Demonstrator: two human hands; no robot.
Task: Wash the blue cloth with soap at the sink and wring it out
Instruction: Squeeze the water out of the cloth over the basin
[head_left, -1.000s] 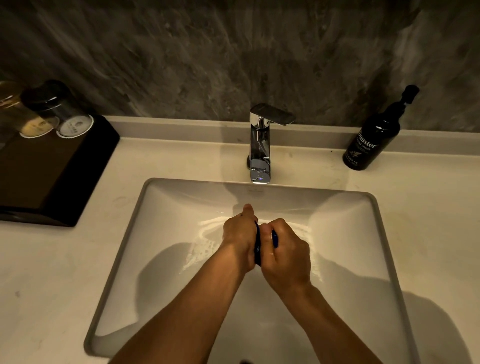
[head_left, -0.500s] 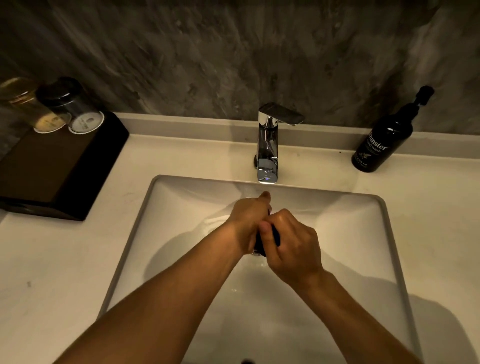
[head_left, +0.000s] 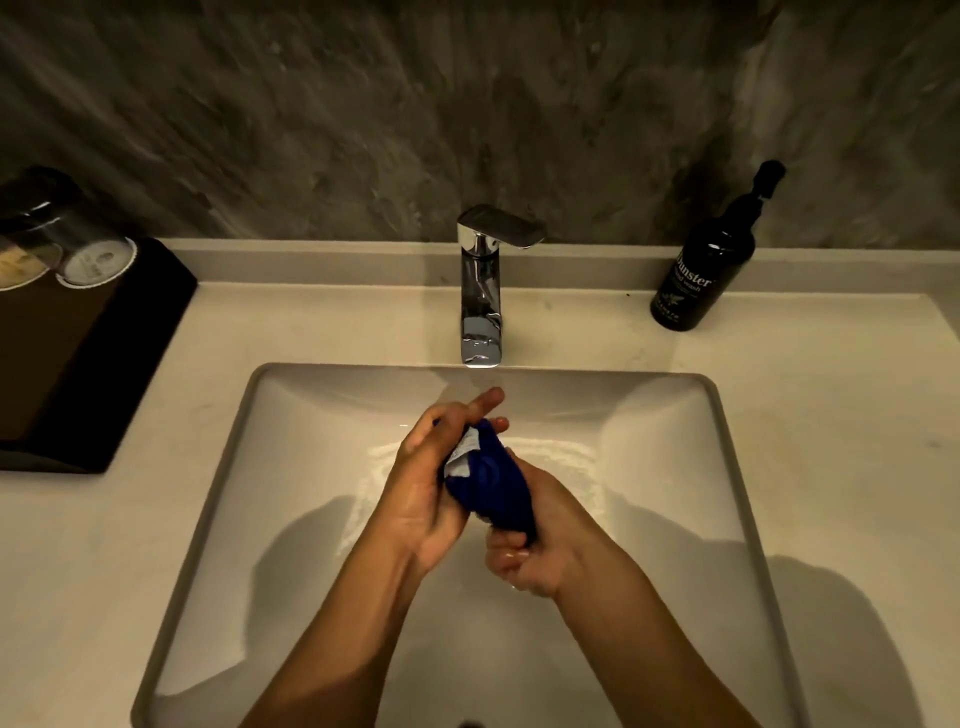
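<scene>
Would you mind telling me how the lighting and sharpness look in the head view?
Head view: dim, warm light; the arms cast dark shadows across the sink; glare on the chrome faucet; the glasses at far left are blurred; wide-angle bending curves the counter edges.

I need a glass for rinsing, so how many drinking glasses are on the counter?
2. Both stand upside down on the black tray at the far left: one glass nearer the sink, the other glass beside it at the picture's edge. More could be out of view.

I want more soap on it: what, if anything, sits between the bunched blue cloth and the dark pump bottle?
Nothing visible does. Both hands hold the bunched blue cloth over the white basin; only bare counter separates it from the dark pump bottle.
</scene>
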